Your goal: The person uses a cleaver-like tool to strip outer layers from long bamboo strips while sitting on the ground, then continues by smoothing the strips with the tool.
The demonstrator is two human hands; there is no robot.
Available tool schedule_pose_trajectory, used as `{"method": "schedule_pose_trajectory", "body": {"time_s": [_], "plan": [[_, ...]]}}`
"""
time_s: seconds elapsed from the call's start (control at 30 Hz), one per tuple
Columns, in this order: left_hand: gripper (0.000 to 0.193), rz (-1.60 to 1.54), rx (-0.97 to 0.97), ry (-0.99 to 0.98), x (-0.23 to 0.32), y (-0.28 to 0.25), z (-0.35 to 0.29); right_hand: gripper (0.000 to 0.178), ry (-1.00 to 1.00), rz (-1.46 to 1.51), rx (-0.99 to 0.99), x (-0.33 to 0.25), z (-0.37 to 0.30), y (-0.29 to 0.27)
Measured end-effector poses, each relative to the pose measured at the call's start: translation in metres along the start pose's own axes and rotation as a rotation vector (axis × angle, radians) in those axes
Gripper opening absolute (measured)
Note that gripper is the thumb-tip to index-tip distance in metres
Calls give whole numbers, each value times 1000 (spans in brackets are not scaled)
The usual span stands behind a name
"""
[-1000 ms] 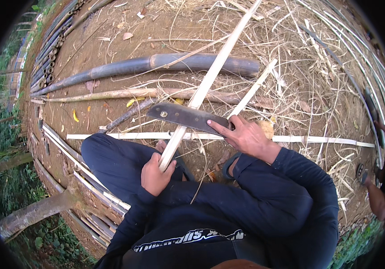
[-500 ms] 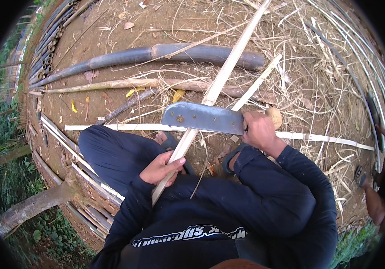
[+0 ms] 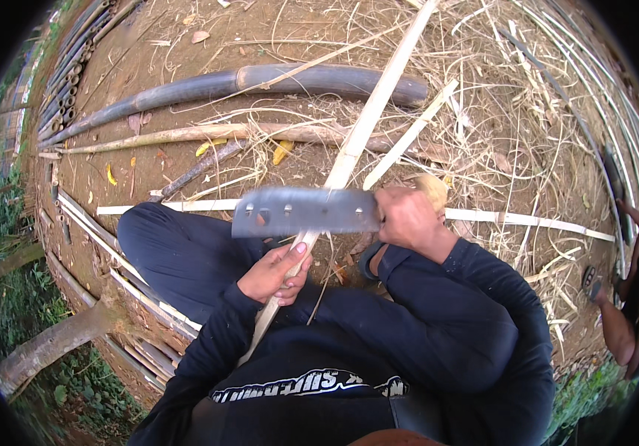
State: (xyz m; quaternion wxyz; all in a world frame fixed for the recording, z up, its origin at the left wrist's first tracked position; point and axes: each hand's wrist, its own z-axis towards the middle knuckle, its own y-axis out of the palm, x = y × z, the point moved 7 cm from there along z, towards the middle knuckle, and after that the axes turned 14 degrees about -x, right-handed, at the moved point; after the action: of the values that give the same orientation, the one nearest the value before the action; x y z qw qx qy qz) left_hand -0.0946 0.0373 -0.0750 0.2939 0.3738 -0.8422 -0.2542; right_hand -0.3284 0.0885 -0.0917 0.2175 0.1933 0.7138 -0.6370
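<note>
We have a long pale bamboo strip [image 3: 349, 149] running from our lap up and away across the dirt, its near end gripped by our left hand [image 3: 275, 273], fingers [image 3: 290, 260] wrapped tight round it just above the knee. Across it, flat and level, sits the cleaver blade [image 3: 304, 211], a broad grey blade with a few holes near its far end, held in our right hand [image 3: 407, 217] with the fingers closed hard on the handle, whose pale butt shows behind the knuckles. The edge looks to sit right at the strip, close to the left hand; we cannot tell whether it has bitten in.

By our reckoning the work is well under way but far from finished: thin shavings and pale slivers [image 3: 528, 149] litter the ground [image 3: 185, 44] to the right, and trimmed white strips [image 3: 528, 218] lie crosswise beyond our feet. Farther out, a thick dark bamboo pole [image 3: 260, 80] and a thinner brown stalk [image 3: 185, 135] lie whole, uncut. At the right rim another person's arm [image 3: 621, 327] shows.
</note>
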Motion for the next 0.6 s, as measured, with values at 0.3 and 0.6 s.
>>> {"method": "schedule_pose_trajectory", "body": {"time_s": [0.3,0.6], "plan": [[39,-38,-47,0,6,7,3,17,46,-77,7,1,6,-21],[36,-26,-65,31,22,21,13,20,-71,-36,-3,-9,17,-17]]}}
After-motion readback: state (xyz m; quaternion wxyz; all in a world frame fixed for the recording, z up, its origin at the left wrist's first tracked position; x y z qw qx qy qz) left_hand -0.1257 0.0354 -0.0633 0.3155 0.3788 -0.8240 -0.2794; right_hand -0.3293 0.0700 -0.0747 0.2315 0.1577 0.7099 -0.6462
